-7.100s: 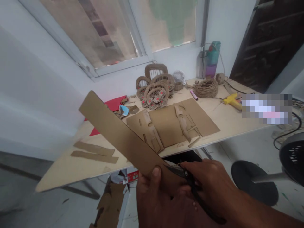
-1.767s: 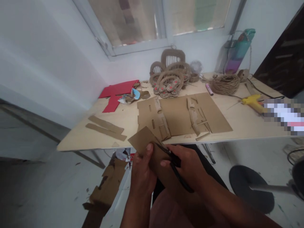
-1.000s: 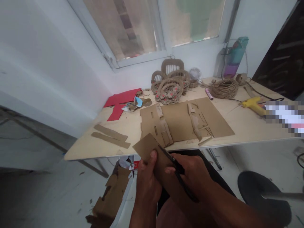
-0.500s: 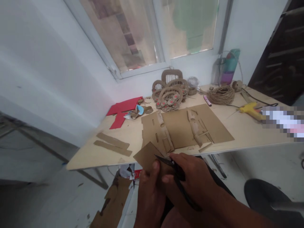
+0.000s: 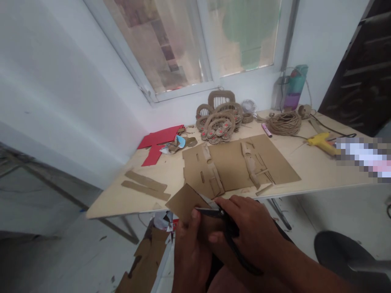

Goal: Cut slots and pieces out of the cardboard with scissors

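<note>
My left hand (image 5: 192, 248) is closed on a brown cardboard piece (image 5: 185, 203), thumb on top, held in front of the table's near edge. In my right hand (image 5: 247, 224) is a pair of black-handled scissors (image 5: 224, 217). The blades are apart at the right edge of the cardboard piece, one lying across its face with its tip near my left thumb. My fingers partly hide the handles. On the table beyond lies a larger cardboard sheet (image 5: 230, 162) with cut slots and loose scraps on it.
Two cardboard strips (image 5: 145, 187) and red sheets (image 5: 160, 136) lie on the left of the table (image 5: 106, 199). Woven twine baskets (image 5: 220, 118) stand at the back. A twine coil (image 5: 284, 123) and a yellow glue gun (image 5: 322, 142) are at right. A dark stool (image 5: 339, 252) stands below.
The scissors blades have spread wider apart. The cardboard piece has shifted slightly left with my left hand, and the front blade's tip has moved down and left toward my thumb.
</note>
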A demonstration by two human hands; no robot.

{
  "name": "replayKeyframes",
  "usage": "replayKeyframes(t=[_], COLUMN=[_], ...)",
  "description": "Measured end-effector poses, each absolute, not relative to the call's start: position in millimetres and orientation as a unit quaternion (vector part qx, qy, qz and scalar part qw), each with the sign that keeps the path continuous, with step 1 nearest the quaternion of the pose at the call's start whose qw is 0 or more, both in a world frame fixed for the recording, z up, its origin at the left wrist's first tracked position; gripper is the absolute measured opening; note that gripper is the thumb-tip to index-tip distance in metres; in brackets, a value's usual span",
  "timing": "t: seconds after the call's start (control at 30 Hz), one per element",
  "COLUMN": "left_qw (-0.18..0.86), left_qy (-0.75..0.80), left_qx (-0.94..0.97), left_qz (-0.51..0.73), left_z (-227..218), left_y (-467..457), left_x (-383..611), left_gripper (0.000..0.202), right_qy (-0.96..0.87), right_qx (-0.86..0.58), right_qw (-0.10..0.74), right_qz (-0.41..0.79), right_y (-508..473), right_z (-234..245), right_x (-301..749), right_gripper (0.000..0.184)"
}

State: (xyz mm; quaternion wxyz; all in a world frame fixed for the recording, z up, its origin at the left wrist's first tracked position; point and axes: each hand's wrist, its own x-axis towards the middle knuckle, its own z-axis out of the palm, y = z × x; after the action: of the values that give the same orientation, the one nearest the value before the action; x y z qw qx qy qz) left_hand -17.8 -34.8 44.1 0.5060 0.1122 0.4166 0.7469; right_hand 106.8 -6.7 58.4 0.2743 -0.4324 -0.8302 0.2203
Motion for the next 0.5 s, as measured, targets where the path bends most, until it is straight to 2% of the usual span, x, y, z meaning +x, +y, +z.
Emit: replayKeyframes(t=[0.13, 0.3, 0.5], left_qw=[0.516, 0.537, 0.534], left_qy=[0.418, 0.413, 0.424], left_qx=[0.129, 0.139, 0.108], left_qz=[0.736, 0.722, 0.723], left_z=[44.6, 42.8, 48.1], left_y=[-36.6, -37.9, -40.6], left_x=[-15.3, -14.0, -9.4], left_gripper=[0.038, 0.037, 0.036], right_qy=[-0.821, -0.819, -0.820], right_qx=[-0.441, -0.436, -0.433], right_qw=[0.287, 0.299, 0.295], right_qz=[0.223, 0.225, 0.231], right_y=[-6.2, -4.4, -5.7], right_z=[58.3, 54.8, 53.3], right_x=[106.1, 104.6, 104.1], right_gripper=[0.033, 0.029, 0.039])
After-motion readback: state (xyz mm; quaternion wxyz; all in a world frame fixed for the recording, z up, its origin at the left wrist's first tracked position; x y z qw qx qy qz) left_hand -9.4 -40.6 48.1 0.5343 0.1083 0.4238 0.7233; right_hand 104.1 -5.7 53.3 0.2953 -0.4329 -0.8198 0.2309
